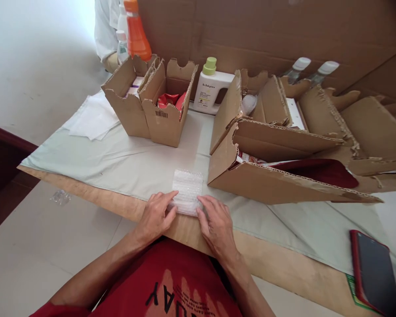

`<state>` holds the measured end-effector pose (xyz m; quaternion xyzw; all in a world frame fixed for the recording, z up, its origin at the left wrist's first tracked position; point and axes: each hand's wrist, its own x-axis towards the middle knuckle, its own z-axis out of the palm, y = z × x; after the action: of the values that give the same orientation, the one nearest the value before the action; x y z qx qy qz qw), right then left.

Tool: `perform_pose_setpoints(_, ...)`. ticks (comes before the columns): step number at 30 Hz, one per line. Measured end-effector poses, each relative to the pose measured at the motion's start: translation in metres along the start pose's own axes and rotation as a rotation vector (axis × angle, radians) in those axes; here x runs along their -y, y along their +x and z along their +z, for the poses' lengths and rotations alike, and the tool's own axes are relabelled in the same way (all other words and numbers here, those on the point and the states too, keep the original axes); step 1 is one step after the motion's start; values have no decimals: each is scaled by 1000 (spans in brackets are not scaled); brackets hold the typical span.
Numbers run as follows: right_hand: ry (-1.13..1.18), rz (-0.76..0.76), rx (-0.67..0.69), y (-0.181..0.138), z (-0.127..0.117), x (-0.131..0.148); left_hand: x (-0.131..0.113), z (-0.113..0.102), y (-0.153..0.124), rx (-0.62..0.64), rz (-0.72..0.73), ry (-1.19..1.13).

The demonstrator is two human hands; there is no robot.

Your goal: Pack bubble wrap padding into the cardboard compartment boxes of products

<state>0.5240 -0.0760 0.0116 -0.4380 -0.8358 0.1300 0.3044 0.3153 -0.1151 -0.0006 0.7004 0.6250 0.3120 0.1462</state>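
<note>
A small flat piece of clear bubble wrap [187,187] lies on the pale cloth near the table's front edge. At its left side is my left hand [156,215], its index finger and thumb curled onto the near-left edge. My right hand [217,220] holds the near-right edge in the same way, with thumb and index finger at the border. The bubble wrap's near edge sits between the two hands, close to the bare wooden strip of the table. My fingertips partly cover its lower corners.
Cardboard bins [166,127] stand at the back left; a long bin [293,185] and several others fill the right. Behind them are a white detergent bottle [207,90] and an orange bottle [138,37]. A phone [376,268] lies front right. Another person's sleeve [105,31] shows top left.
</note>
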Motion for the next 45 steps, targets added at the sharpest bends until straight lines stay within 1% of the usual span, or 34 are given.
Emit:
perform_pose_setpoints(1, -38, -13, -42, -1, 0, 1, 3, 4, 5, 5, -24, 29)
perform_pose_setpoints(2, -60, -37, -54, -1, 1, 1, 5, 6, 10, 9, -40, 62)
perform_pose_setpoints(4, -66, -98, -2, -2, 4, 0, 6, 9, 15, -10, -47, 106)
perform_pose_setpoints(6, -62, -140, 60, -2, 8, -2, 3, 7, 15, -57, -5, 100)
perform_pose_setpoints(8, -39, -138, 69, 1, 12, -6, -2, 1, 9, -70, 80, 50)
perform_pose_setpoints(10, 23, -114, 71, 3, 12, -8, -5, -7, 1, -34, 145, -5)
perform_pose_setpoints(11, 63, -101, 89, 3, 10, -8, -6, -9, -2, -8, 148, -31)
perform_pose_setpoints(13, 110, -77, 119, 2, 5, -6, -5, -12, -4, 20, 106, -59)
perform_pose_setpoints(14, 104, -65, 111, 1, 2, -4, -4, -11, -4, 19, 72, -52)
perform_pose_setpoints(17, 8, -59, 15, -1, -4, 3, 4, -4, 7, -11, 3, 56)
perform_pose_setpoints(18, -23, -78, 7, -1, -4, 4, 6, -2, 11, -16, -10, 99)
perform_pose_setpoints(20, -61, -131, 50, 0, 0, 5, 9, 0, 18, -20, -32, 137)
perform_pose_setpoints(21, -70, -149, 77, 2, 3, 3, 9, -1, 20, -29, -46, 119)
perform_pose_setpoints(23, -53, -143, 84, 6, 11, -2, 8, -4, 17, -64, -102, 0)
perform_pose_setpoints(26, 64, -44, 17, 10, 17, -11, 4, -9, 1, -87, -301, -333)
perform_pose_setpoints(27, 117, -2, 3, 10, 17, -12, 2, -10, -5, -77, -378, -464)
perform_pose_setpoints(29, 223, 70, 8, 6, 14, -10, -4, -8, -13, -19, -495, -712)
perform_pose_setpoints(31, 314, 108, 55, -1, 7, -4, -11, -6, -16, 64, -551, -885)
perform_pose_setpoints(32, 344, 117, 86, -6, 3, -1, -15, -6, -16, 107, -562, -928)
perform_pose_setpoints(34, 358, 149, 122, -17, -5, 4, -23, -8, -14, 178, -556, -941)
perform_pose_setpoints(37, 380, 273, 117, -31, -16, 4, -33, -11, -14, 250, -482, -898)
perform_pose_setpoints(38, 427, 319, 135, -34, -20, 3, -35, -11, -16, 278, -452, -892)
perform_pose_setpoints(40, 559, 378, 229, -37, -34, -1, -38, -9, -18, 348, -392, -889)
perform_pose_setpoints(42, 640, 386, 301, -36, -59, -6, -39, -6, -18, 412, -302, -881)
perform_pose_setpoints(43, 643, 362, 305, -35, -76, -10, -39, -5, -16, 417, -238, -867)
perform_pose_setpoints(44, 617, 327, 275, -33, -97, -14, -39, -4, -14, 402, -171, -843)
perform_pose_setpoints(45, 566, 293, 213, -30, -120, -20, -39, -3, -12, 368, -109, -809)
